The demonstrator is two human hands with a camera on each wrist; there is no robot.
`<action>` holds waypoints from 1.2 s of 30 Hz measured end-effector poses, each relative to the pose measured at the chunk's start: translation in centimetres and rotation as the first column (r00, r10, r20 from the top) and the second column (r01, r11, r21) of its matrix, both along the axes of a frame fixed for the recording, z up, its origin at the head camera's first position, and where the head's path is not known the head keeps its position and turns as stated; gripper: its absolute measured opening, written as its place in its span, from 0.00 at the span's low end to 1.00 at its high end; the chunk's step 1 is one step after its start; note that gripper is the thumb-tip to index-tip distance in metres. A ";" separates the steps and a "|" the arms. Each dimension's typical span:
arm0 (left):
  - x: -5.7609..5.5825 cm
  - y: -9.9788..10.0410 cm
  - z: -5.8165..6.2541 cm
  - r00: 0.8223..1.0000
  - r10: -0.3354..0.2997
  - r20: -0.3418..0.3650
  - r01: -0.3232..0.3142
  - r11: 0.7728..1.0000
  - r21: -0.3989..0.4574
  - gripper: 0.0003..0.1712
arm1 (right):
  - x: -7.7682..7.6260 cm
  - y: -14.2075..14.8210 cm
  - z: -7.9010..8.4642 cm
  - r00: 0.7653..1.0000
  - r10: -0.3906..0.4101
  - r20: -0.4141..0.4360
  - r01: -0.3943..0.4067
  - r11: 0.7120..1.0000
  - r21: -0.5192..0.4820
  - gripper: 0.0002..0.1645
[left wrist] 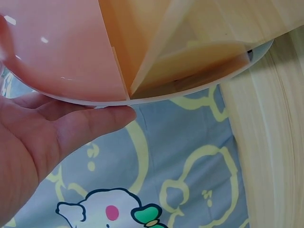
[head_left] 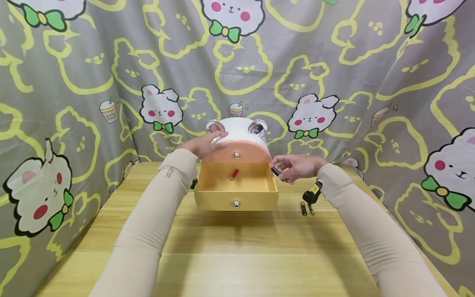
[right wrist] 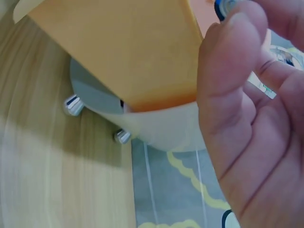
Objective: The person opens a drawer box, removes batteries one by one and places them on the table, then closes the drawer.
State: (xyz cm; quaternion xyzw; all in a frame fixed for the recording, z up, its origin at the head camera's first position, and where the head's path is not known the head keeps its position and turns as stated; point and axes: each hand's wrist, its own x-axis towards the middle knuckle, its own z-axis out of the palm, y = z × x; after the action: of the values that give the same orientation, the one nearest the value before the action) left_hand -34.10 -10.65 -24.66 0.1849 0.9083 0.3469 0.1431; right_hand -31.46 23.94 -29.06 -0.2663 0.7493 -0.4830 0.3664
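Observation:
A small rounded drawer box (head_left: 211, 156) has its lower yellow drawer (head_left: 256, 201) pulled out and its upper pink drawer (head_left: 256, 152) closed. Inside the yellow drawer lies a red battery (head_left: 234, 174). My left hand (head_left: 203, 144) rests on the upper left of the box, its thumb (left wrist: 99, 124) straight along the rim. Beside the drawer's right edge, my right hand (head_left: 298, 167) pinches a dark battery (head_left: 275, 170) between thumb and fingers. Only the blue end of this battery (right wrist: 227, 7) shows in the right wrist view.
Two more batteries, a black one (head_left: 304, 208) and a partly gold one (head_left: 311, 209), lie on the wooden table (head_left: 237, 255) below my right wrist. Silver feet (right wrist: 122, 137) hold the box up. Patterned grey curtains (head_left: 122, 82) enclose the table at the back and sides.

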 end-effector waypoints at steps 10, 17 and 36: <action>0.2 0.1 0.1 1.000 0.005 0.010 -0.005 1.000 0.001 0.35 | 0.0 1.6 -1.8 0.996 -0.083 -0.019 0.083 0.996 -0.016 0.21; -0.1 -0.1 -0.1 0.999 -0.041 -0.019 0.041 0.999 -0.007 0.36 | -0.2 2.4 -3.6 0.978 -0.206 -0.035 0.204 0.977 -0.056 0.22; -0.6 -0.3 -0.3 0.993 -0.092 -0.076 0.090 0.996 -0.026 0.37 | -0.3 4.8 -8.8 0.941 -0.337 -0.020 0.335 0.940 -0.067 0.22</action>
State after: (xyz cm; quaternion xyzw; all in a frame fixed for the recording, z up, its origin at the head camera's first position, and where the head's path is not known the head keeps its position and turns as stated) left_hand -34.66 -10.98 -24.94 0.2376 0.9077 0.3223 0.1256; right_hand -31.75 28.78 -37.85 -0.1534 0.7740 -0.5573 0.2584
